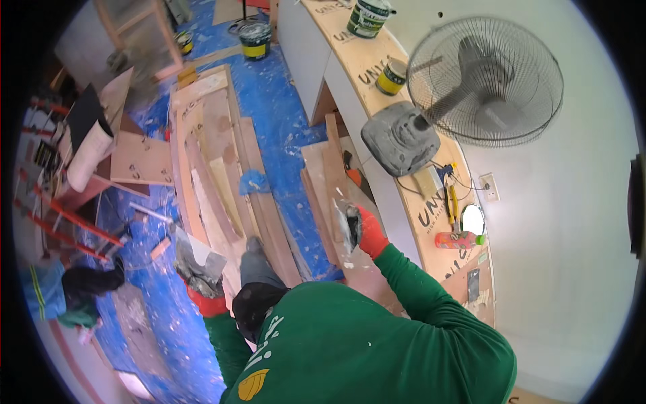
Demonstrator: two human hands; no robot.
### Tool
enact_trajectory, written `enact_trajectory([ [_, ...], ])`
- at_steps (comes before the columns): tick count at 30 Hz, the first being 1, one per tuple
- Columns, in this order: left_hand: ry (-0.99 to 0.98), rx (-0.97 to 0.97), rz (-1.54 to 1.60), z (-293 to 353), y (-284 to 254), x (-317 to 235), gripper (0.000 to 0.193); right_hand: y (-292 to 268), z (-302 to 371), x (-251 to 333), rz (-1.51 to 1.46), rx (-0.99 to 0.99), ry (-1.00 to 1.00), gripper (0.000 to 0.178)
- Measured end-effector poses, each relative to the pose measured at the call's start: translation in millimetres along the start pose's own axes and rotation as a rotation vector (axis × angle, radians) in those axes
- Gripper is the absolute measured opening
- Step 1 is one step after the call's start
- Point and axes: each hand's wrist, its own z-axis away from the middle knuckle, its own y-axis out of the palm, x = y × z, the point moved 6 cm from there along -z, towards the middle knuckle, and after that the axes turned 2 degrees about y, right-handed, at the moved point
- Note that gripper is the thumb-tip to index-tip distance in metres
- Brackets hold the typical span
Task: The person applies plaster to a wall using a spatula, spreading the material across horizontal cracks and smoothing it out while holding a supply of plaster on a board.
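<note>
My right hand (370, 234), in a red glove, is closed round the dark handle of a plastering trowel (344, 227). The trowel's blade is seen nearly edge-on, over a brown board (360, 273) with whitish smears beside the white cabinet. Whether the blade touches the board I cannot tell. My left hand (204, 288) wears a red glove with a grey, smeared palm. It grips a flat metal putty plate (202, 254) with a pale patch on it, above the planks; the fingers beneath are partly hidden.
Long wood planks (219, 145) lie on blue floor sheeting (252, 87). A dusty fan (400, 138), a paint can (391, 77), yellow-handled pliers (451, 202) and a red bottle (456, 240) stand or lie on the counter. An orange ladder (74, 225) and another person (74, 289) are at left.
</note>
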Motion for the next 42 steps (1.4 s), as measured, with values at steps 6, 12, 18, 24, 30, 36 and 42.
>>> enact_trajectory([
  [6,0.044,-0.009,0.116,-193,-48,-61,0.088,147,-65,94,0.071,-0.115,-0.066,0.037],
  [12,0.471,0.008,-0.5,-299,-39,-133,0.084,106,-161,197,1.088,-0.497,-1.097,0.032],
  [18,0.622,0.021,-0.751,-335,18,-128,0.08,-47,-267,345,0.659,-0.952,-0.569,0.065],
  [24,0.186,0.036,-0.206,-379,78,-99,0.094,-93,-326,409,1.651,-1.251,-0.549,0.041],
  [30,0.265,0.129,-0.226,-413,144,-131,0.092,-106,-349,400,1.631,-1.214,-0.67,0.019],
  [36,0.755,0.258,-0.707,-419,158,-164,0.083,78,-299,348,1.687,-0.845,-0.924,0.012],
  [42,1.049,0.458,-0.767,-364,151,-172,0.08,190,-217,207,0.788,-0.584,-0.593,0.028],
])
